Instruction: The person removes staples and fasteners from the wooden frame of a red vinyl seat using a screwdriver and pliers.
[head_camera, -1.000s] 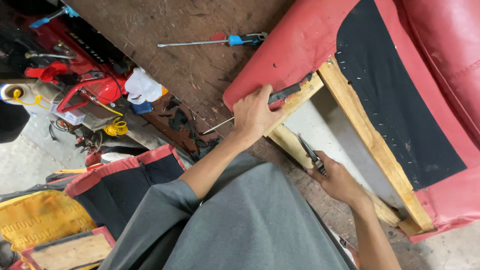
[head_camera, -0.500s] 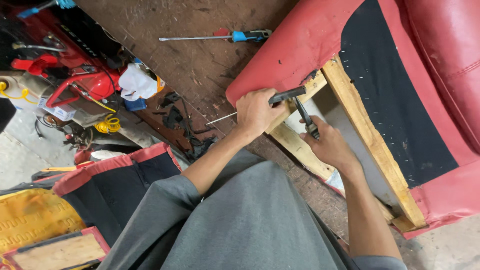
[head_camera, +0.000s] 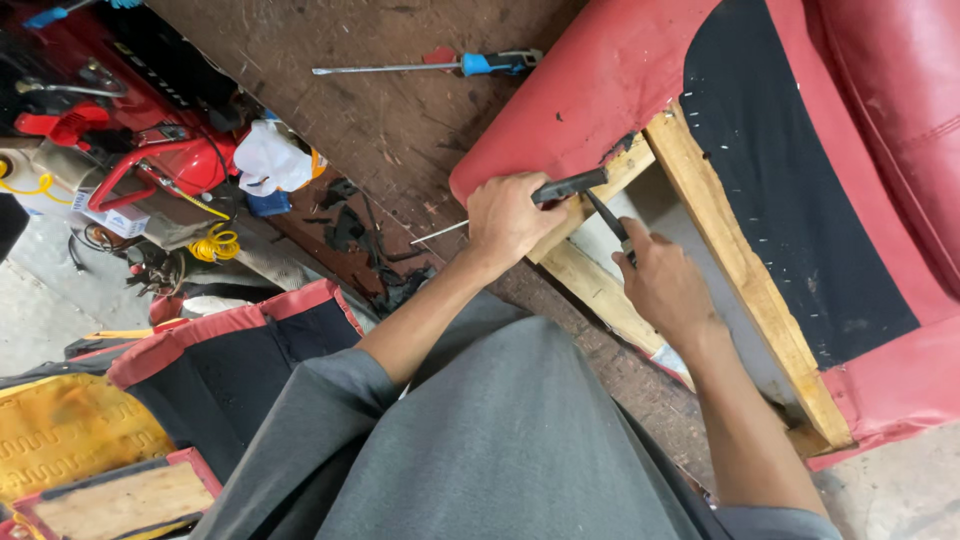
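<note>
A dark-handled tool (head_camera: 568, 187) is gripped by the closed left hand (head_camera: 508, 217) against the wooden frame (head_camera: 600, 285), while dark pliers (head_camera: 607, 217) are clasped by the right hand (head_camera: 662, 283) at four o'clock.

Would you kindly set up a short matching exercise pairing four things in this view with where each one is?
Things:
1. screwdriver
2. left hand
3. right hand
4. yellow coiled hose

Places:
A. holding a thin dark tool under the wooden frame
B. beside the red machine
C. lying on the brown board
D. gripping a dark handle at the red cover's edge

Pairs: 1-C, 2-D, 3-A, 4-B
</note>
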